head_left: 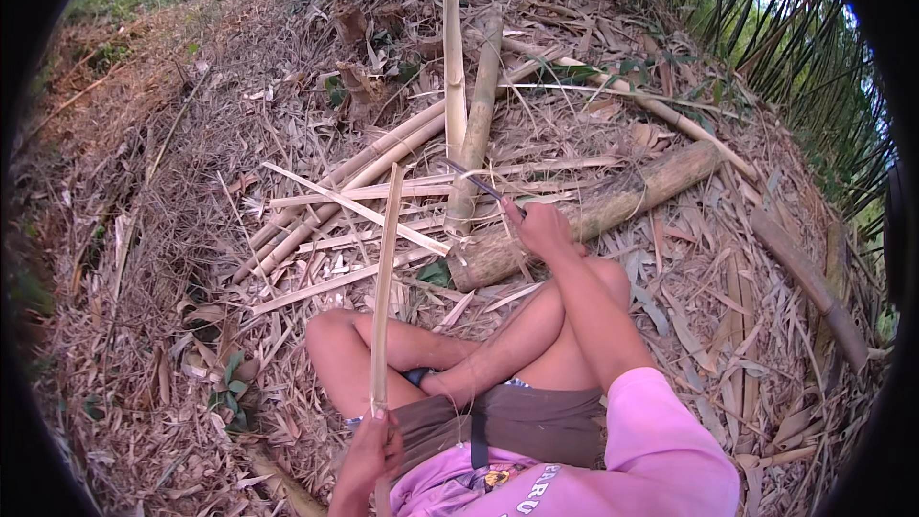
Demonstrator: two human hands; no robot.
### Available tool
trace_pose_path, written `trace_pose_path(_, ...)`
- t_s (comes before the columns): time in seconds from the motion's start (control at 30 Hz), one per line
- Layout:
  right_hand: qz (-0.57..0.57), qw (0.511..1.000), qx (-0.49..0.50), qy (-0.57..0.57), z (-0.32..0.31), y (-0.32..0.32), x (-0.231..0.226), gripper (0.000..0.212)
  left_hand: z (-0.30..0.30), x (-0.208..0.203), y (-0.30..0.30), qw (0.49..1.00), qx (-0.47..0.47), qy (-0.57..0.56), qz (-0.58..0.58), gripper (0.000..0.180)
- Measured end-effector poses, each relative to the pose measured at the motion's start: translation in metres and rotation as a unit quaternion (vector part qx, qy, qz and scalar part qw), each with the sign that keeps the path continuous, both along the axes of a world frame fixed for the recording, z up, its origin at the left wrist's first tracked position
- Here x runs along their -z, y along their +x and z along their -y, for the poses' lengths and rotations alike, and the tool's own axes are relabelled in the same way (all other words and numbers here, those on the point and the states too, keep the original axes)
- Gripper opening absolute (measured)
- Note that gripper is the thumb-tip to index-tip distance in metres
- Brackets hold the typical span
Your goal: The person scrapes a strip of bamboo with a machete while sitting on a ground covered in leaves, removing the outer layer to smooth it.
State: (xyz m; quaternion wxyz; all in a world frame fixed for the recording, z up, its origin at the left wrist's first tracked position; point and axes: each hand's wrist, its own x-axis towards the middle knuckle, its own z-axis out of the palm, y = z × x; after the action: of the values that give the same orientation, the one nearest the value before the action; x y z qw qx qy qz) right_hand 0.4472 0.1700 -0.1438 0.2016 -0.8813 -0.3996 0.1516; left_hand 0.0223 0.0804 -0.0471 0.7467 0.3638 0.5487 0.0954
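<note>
My left hand (371,452) is closed round the lower end of a long split bamboo strip (385,278), which stands up past my knee and reaches away from me. In my right hand (544,230) is a knife (479,182), its thin dark blade pointing away and to the left. A pale curled shaving lies by the blade. Directly behind the right hand is a thick bamboo pole (613,204). The strip and the blade are apart. Several split bamboo strips (359,208) lie crossed on the ground beyond my folded legs.
An upright-lying bamboo pole (481,105) and a wide split piece (454,67) extend away from me. Thin poles (383,148) lie at a slant to the left. A loose bamboo length (809,282) is at the right. Stumps (359,83) stand beyond; dry leaves cover the slope.
</note>
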Motion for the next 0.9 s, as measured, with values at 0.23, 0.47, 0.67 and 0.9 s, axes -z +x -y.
trace_pose_path(0.23, -0.03, 0.999, 0.012, -0.013, -0.007, 0.005, 0.012, 0.082, -0.018, 0.018, 0.008, 1.0, 0.003, -0.008, 0.016, 0.04)
trace_pose_path(0.47, -0.042, 0.999, -0.012, -0.014, -0.003, -0.006, -0.004, 0.08, -0.031, 0.005, 0.019, 0.999, 0.003, 0.006, 0.051, 0.038)
trace_pose_path(0.67, 0.001, 0.989, -0.124, 0.086, 0.005, -0.033, -0.009, 0.065, -0.04, 0.002, 0.039, 0.997, -0.015, 0.038, 0.066, 0.035)
trace_pose_path(0.9, 0.067, 0.883, -0.295, 0.358, 0.051, -0.133, -0.003, 0.047, -0.057, -0.001, 0.053, 0.991, -0.024, 0.018, 0.131, 0.029)
